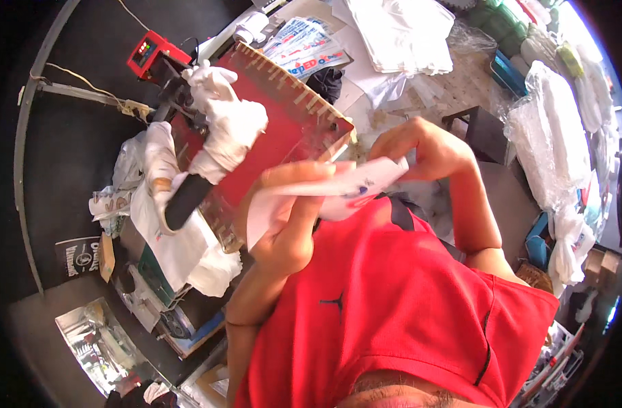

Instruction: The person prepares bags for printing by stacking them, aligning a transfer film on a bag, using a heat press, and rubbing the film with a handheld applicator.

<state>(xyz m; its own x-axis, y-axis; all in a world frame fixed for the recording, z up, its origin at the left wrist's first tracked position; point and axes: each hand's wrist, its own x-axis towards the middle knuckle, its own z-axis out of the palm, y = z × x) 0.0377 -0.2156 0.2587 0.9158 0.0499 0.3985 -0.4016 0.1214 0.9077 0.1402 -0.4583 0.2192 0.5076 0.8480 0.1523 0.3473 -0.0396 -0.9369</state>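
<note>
Left hand (290,243) pinches thin white printed sheet (345,201) | near red tan-edged panel (277,115) | right hand (430,146) half-curled, hold unclear from here

Wears a bright-red top (399,306), loosely draped, w/ rounded neckline (392,360) in same red. Small dk. emblem (333,301) (approx. a figure w/ spread limbs) on L chest; thin blk. line (487,333) curves nr. R shoulder. Forearms bare, L hand (290,238) & R hand (430,146) too.
</note>
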